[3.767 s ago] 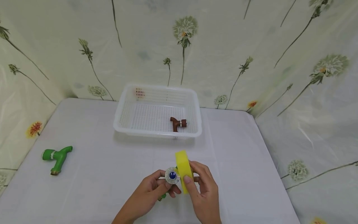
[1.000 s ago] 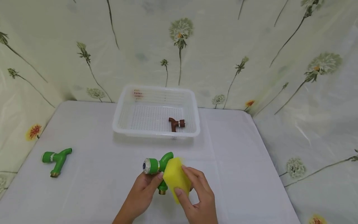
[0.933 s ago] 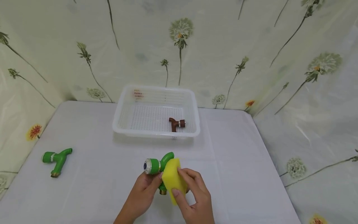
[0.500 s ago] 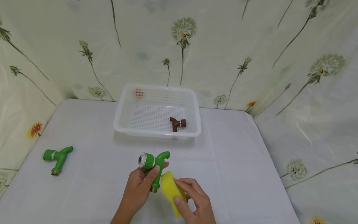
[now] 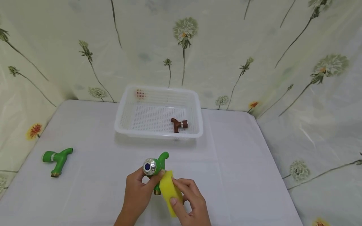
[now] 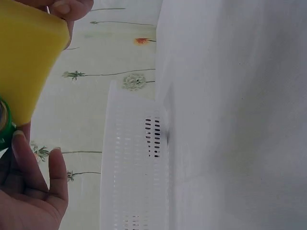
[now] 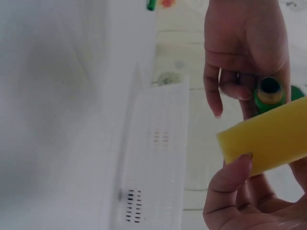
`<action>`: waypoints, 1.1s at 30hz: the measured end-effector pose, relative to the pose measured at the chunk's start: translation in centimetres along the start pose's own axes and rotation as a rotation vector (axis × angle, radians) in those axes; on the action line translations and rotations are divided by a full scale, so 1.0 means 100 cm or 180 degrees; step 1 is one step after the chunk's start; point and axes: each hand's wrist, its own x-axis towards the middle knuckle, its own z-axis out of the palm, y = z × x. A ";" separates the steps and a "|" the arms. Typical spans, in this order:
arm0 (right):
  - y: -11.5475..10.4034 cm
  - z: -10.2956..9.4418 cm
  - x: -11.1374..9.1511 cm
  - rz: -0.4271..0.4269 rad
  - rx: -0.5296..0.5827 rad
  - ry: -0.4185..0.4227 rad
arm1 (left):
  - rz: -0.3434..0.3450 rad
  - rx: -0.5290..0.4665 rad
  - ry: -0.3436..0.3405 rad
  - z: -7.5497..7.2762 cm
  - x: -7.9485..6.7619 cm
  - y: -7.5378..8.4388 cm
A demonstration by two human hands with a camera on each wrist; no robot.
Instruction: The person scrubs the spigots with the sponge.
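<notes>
My left hand [image 5: 138, 191] grips a green faucet [image 5: 161, 159], its silver-rimmed knob with a dark blue centre turned toward me. The faucet's brass threaded end [image 7: 271, 94] points down below the fingers. A yellow sponge [image 5: 170, 192] is pinched between the thumb and fingers of my right hand [image 5: 193, 201]. Its near side lies right against the faucet body beside my left thumb. In the left wrist view the sponge [image 6: 29, 57] covers most of the faucet, leaving only a green rim [image 6: 7, 132]. Both things are held above the table.
A white perforated basket [image 5: 158, 135] stands at the back of the white-covered table [image 5: 240, 169], with a brown faucet [image 5: 176, 125] inside it. Another green faucet [image 5: 58, 160] lies at the left. Flower-patterned sheeting [image 5: 215, 47] hangs behind and beside the table.
The faucet has been turned about in my left hand, its knob swinging toward me. My right hand brings the sponge left, from just apart half a second ago back against the faucet.
</notes>
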 end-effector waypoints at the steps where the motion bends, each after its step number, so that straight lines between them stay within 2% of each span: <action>1: 0.000 0.000 -0.001 0.0066 0.0016 -0.0063 | 0.0037 -0.0022 0.0034 -0.001 0.000 0.001; 5: 0.003 -0.001 -0.004 0.0189 -0.0042 -0.0196 | 0.0215 -0.0051 -0.0008 -0.006 0.000 0.016; 9: 0.005 -0.005 -0.004 0.0149 -0.0057 -0.0135 | 0.0341 -0.0026 -0.0183 -0.013 0.000 0.032; 14: 0.003 -0.005 -0.005 0.0190 -0.0044 -0.0045 | 0.0624 -0.0020 -0.0283 -0.018 0.001 0.037; 16: 0.002 -0.005 -0.006 0.0073 -0.0078 0.0015 | 0.0695 -0.0037 -0.0276 -0.020 0.001 0.038; 21: -0.001 -0.006 -0.004 -0.0380 -0.0195 0.0260 | 0.0559 -0.0246 -0.0214 -0.020 0.003 0.033; 25: -0.005 -0.003 0.002 -0.0685 -0.0519 0.0460 | 0.0298 -0.0462 -0.0301 -0.018 0.004 0.021; 30: -0.007 0.002 0.011 -0.0956 -0.1022 0.0582 | 0.0113 -0.0848 -0.0745 -0.021 0.007 0.008; 33: -0.006 0.001 0.014 -0.0876 -0.1135 0.0572 | 0.0159 -0.1116 -0.1133 -0.025 0.008 0.006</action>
